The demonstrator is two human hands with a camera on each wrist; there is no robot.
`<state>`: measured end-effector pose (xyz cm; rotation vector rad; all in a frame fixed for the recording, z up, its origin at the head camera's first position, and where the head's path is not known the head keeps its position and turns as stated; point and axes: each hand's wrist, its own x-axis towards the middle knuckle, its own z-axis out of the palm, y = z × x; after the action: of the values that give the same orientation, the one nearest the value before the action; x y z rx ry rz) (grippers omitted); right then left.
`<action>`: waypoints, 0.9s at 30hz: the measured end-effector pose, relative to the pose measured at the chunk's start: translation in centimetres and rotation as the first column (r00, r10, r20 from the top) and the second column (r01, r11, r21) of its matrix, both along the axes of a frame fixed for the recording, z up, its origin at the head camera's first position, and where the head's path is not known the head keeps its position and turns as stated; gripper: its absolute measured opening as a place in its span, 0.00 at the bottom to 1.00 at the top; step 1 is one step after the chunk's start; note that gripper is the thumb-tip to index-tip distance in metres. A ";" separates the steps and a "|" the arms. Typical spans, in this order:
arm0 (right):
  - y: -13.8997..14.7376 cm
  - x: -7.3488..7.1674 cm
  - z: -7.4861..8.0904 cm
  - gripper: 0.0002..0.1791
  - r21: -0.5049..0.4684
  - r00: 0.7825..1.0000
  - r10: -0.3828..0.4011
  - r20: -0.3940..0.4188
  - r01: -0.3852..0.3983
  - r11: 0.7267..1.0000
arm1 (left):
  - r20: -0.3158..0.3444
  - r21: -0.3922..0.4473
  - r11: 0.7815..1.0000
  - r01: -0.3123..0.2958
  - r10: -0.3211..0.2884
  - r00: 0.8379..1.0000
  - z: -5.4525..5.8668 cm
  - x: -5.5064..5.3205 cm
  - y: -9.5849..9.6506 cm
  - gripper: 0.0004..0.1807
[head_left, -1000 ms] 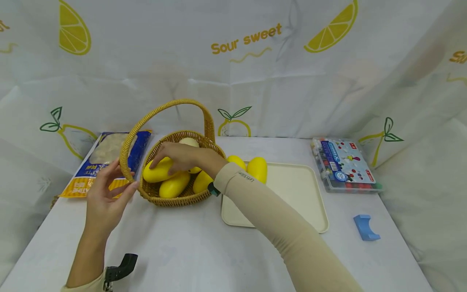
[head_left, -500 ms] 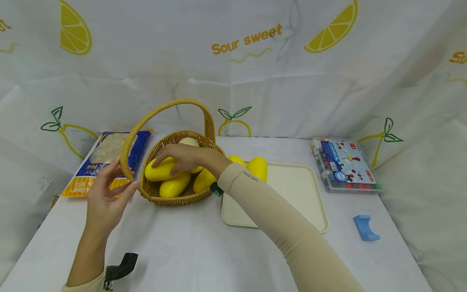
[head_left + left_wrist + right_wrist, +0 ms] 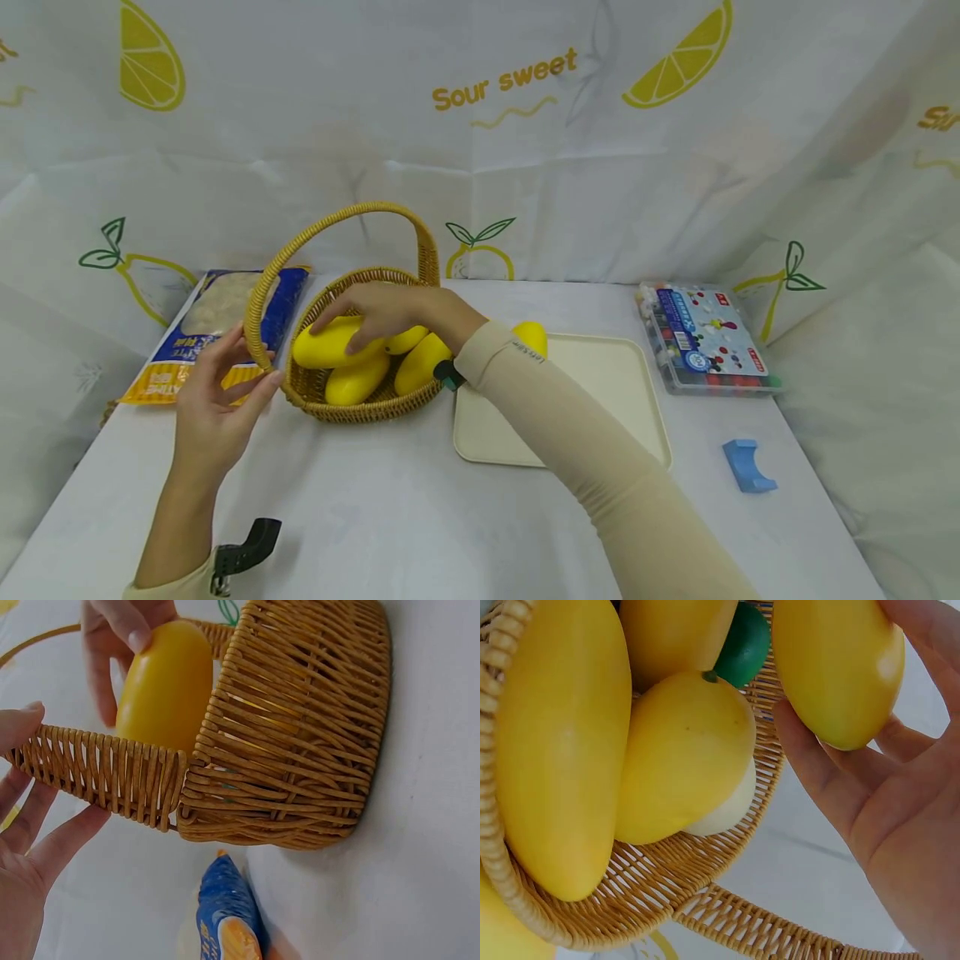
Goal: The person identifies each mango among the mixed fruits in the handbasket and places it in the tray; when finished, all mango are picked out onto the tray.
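My left hand [image 3: 215, 412] pinches the handle of a wicker basket [image 3: 375, 410] near its left base, thumb on one side and fingers on the other. Over the basket, my right hand [image 3: 386, 308] grips a yellow mango [image 3: 322, 343], which in the right wrist view appears as the mango [image 3: 840, 667] between thumb and fingers. Inside the basket lie more yellow mangoes, among them a front mango [image 3: 356, 381] and a right-hand mango [image 3: 420, 367]. A green round item [image 3: 744, 646] and a pale item [image 3: 727, 806] sit among them, partly hidden.
Right of the basket, a cream tray [image 3: 600, 400] bears a yellow mango [image 3: 531, 337], partly behind my right sleeve. A blue and yellow food bag [image 3: 217, 312] lies behind my left hand. Farther right are a clear plastic box [image 3: 708, 337] and a blue curved block [image 3: 748, 467].
My right hand has risen slightly with the mango, and its forearm has shifted a little right, covering one of the mangoes by the tray. The left hand keeps its hold on the handle.
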<state>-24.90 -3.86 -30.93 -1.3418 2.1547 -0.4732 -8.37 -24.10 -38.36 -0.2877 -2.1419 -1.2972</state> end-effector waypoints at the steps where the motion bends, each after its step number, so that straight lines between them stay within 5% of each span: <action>1: 0.1 0.0 0.2 0.27 0.002 1.000 -0.006 0.004 0.006 1.000 | 0.000 0.001 1.000 0.001 -0.001 1.000 0.0 0.0 0.0 0.42; 17: 2.5 0.5 2.6 0.30 -0.029 0.996 -0.031 0.086 0.033 0.999 | -0.014 0.011 1.000 0.010 -0.010 1.000 -0.1 -0.1 0.0 0.41; 27: 8.4 0.4 4.2 0.34 -0.066 0.996 -0.077 0.055 0.080 0.995 | -0.029 0.013 0.999 0.031 -0.031 0.999 -0.1 -0.2 -0.2 0.42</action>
<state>-24.49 4.57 -26.70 -1.2695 2.1719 -0.6108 -8.53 -24.30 -38.51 -0.3332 -2.1119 -1.3164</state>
